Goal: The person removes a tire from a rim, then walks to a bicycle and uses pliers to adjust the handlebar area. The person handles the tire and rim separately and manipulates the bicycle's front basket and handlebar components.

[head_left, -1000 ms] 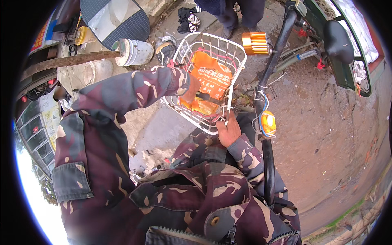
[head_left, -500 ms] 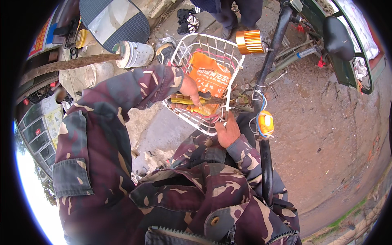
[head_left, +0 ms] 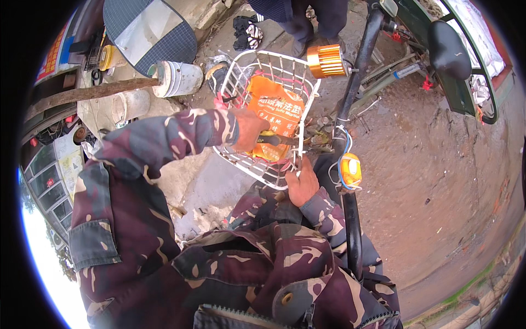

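A white wire basket point(head_left: 263, 53) is mounted in front of me, beside a black handlebar point(head_left: 356, 88). An orange cloth or sheet with white print point(head_left: 280, 112) lies in it. Over the basket my left hand point(head_left: 247, 129) is closed round the yellow-and-dark handles of a pair of pliers point(head_left: 269, 139). The pliers' jaws point right, to the basket's right side by the handlebar. My right hand point(head_left: 302, 183) is closed on the basket's near right corner, just below the jaws; its fingertips are partly hidden by the bars.
An orange ribbed lamp point(head_left: 325, 61) and a yellow-orange lamp with wires point(head_left: 350, 169) are fixed by the handlebar. A black mirror point(head_left: 449, 50) juts out at right. White buckets point(head_left: 179, 78) and a wooden pole point(head_left: 90, 93) stand at left. A person's dark trousers point(head_left: 318, 19) show beyond the basket.
My left hand has drawn back a little to the left and closed round the pliers' handles, which were spread before. My right hand keeps its place at the basket corner.
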The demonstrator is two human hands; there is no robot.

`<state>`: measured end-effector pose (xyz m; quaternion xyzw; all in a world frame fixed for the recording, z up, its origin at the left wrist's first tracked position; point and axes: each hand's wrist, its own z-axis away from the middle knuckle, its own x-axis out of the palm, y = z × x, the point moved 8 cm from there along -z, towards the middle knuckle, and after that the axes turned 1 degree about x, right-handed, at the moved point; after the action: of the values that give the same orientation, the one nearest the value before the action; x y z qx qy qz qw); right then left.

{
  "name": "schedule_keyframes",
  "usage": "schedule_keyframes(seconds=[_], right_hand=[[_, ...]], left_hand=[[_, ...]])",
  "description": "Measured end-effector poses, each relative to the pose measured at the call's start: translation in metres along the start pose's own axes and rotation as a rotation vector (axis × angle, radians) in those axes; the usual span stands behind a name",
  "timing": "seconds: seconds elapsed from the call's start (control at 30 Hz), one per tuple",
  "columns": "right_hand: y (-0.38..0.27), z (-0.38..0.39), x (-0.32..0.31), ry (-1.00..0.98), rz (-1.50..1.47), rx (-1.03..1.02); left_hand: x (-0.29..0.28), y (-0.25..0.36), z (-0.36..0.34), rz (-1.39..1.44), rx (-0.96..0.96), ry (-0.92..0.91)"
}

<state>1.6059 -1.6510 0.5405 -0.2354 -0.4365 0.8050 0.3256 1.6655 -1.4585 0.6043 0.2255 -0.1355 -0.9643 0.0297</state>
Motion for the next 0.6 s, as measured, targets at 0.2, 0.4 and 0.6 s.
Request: schedule_keyframes(seconds=[0.2,0.4,0.6], right_hand=[[-0.01,0.008,-0.012,0.045,0.006,0.098],[-0.012,0.006,-0.006,0.102,0.059,0.066],[0.01,0.003,-0.002,0.069,0.231,0.149]], left_hand=[[0.037,-0.009,0.006,0.379,-0.166,-0.208],[0.066,-0.019,0.001,0.903,-0.296,-0.52],[0.059,-0.009,0.006,0.634,-0.252,-0.313]])
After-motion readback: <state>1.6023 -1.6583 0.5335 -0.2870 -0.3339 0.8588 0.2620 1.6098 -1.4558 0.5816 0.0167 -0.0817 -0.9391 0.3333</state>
